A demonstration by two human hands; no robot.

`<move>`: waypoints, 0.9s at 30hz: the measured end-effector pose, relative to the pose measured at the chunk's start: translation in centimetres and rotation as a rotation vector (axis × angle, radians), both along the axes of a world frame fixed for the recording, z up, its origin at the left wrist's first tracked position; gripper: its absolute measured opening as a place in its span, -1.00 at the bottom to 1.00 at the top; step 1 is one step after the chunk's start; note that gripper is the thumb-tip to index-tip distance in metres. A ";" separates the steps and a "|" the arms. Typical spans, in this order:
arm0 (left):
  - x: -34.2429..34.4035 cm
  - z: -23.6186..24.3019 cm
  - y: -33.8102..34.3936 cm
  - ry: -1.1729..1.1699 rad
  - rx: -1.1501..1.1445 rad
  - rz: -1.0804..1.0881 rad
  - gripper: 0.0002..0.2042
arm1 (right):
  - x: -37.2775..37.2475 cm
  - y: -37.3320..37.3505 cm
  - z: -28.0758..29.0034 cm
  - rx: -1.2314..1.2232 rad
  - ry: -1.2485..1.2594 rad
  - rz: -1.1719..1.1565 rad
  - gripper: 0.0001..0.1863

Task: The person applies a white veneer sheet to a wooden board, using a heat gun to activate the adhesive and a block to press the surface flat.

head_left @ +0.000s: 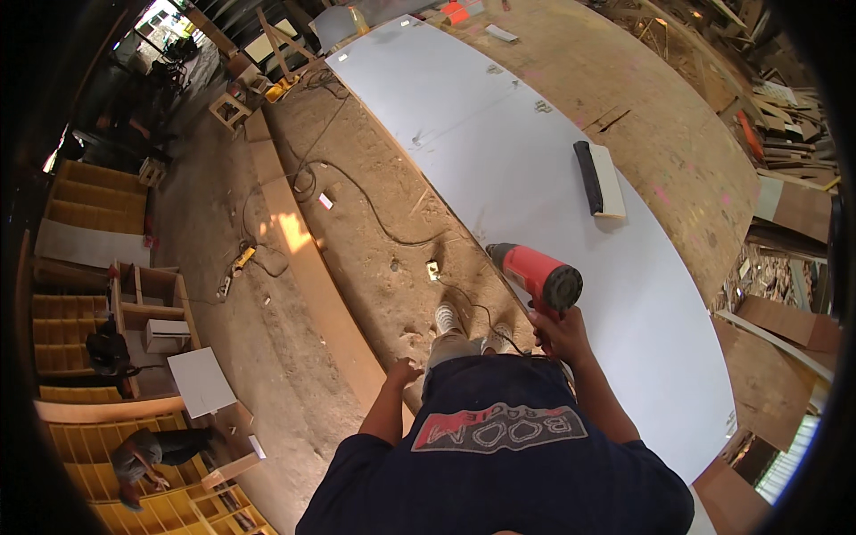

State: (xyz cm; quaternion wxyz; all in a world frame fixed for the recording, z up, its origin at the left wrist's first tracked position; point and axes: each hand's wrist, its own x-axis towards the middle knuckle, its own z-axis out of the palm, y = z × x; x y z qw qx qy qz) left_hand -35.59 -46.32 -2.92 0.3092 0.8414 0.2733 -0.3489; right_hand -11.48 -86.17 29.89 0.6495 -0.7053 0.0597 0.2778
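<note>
My right hand point(557, 330) grips the handle of a red and black heat gun point(535, 272), whose metal nozzle is at the near long edge of a pale blue-white panel point(464, 152); whether it touches is unclear. A cord runs from below the handle toward a socket box point(433, 270) on the dusty floor. My left hand point(403, 373) hangs empty beside my leg, fingers apart, over a long brown board point(303, 276). A dark and cream block-like item point(599, 178) rests on the panel, and small metal pieces point(542, 106) lie along its far edge.
A worn table surface point(678, 143) borders the panel, with wood offcuts point(776, 143) at right. Loose cables point(357, 192) and a yellow tool point(243, 259) lie on the floor point(294, 428). Yellow shelving units point(98, 192) line the left, where a bent-over person point(152, 459) is among them.
</note>
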 end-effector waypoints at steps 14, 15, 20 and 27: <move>3.4 0.9 -1.3 -0.103 -0.067 0.084 -0.33 | -3.2 -4.5 0.6 -0.005 0.077 -0.008 -0.67; 3.4 1.1 -1.4 -0.103 -0.068 0.082 -0.33 | -3.4 -4.8 0.5 -0.003 0.049 -0.019 -0.67; 2.7 1.1 -1.9 -0.057 -0.044 0.017 -0.33 | -4.2 -6.0 1.8 0.002 0.083 -0.040 -0.66; 3.3 0.2 -1.9 -0.064 -0.040 -0.029 -0.30 | -5.5 -7.8 2.0 -0.026 0.060 -0.028 -0.67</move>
